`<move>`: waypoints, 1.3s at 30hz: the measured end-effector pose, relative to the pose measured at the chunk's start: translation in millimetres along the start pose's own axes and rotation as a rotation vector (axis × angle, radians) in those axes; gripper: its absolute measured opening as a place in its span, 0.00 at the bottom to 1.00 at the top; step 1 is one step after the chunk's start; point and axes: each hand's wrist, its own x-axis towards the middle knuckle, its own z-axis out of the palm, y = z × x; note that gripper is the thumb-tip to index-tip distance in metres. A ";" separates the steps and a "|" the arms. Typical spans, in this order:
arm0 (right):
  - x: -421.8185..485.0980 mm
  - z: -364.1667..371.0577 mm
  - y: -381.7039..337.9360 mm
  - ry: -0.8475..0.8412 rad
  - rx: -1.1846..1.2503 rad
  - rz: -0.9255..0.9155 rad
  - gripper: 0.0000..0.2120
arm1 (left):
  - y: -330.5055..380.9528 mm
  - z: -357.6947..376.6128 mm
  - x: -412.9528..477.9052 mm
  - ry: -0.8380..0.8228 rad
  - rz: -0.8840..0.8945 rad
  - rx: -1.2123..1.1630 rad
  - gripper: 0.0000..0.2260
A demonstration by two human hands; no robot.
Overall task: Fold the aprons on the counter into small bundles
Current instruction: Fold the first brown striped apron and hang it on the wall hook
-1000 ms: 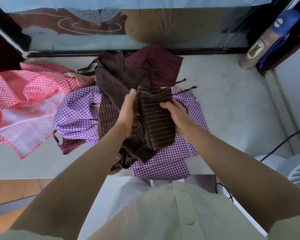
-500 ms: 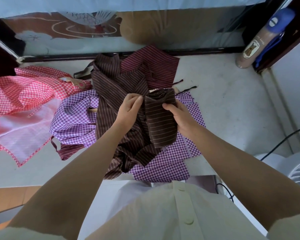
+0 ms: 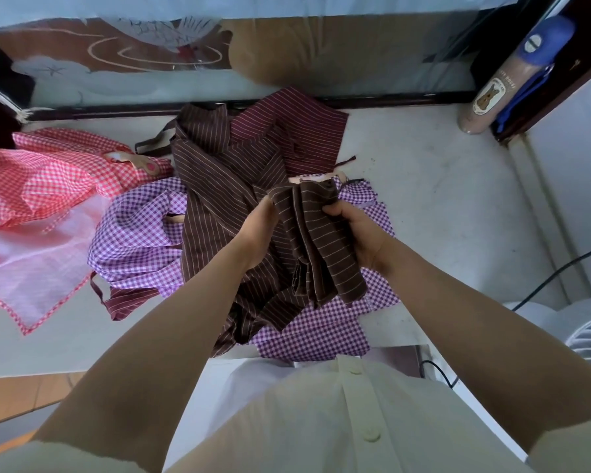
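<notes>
We have the brown striped apron (image 3: 321, 240) between both hands, raised a little over the heap at the near edge of the tabletop (image 3: 440, 199). Its upper part is gathered into narrow pleats while the rest trails down onto the purple checked apron (image 3: 133, 233) beneath. Our right hand (image 3: 359, 233) is curled round the pleated bunch, thumb in front. Our left hand (image 3: 258, 230) grips the same cloth from the other side, its fingertips hidden in the folds. We judge this to be the middle of the first bundle: gathered lengthwise, not yet doubled over. Next we would need to draw in the loose tail and fold it up while keeping the pleats pinched so they don't slip apart. The pink checked apron (image 3: 41, 179) and the maroon striped apron (image 3: 287, 121) lie unfolded.
</notes>
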 end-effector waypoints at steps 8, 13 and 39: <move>4.4 -12.6 -2.2 -0.026 0.008 0.012 0.23 | 5.4 0.6 8.1 -0.024 0.148 0.029 0.15; 2.8 -10.7 -5.8 0.021 0.059 -0.026 0.18 | -1.9 1.6 6.3 -0.090 0.150 0.115 0.10; 21.9 3.1 -0.5 -0.134 -0.858 0.179 0.10 | 12.8 4.5 4.3 -0.529 0.795 1.388 0.13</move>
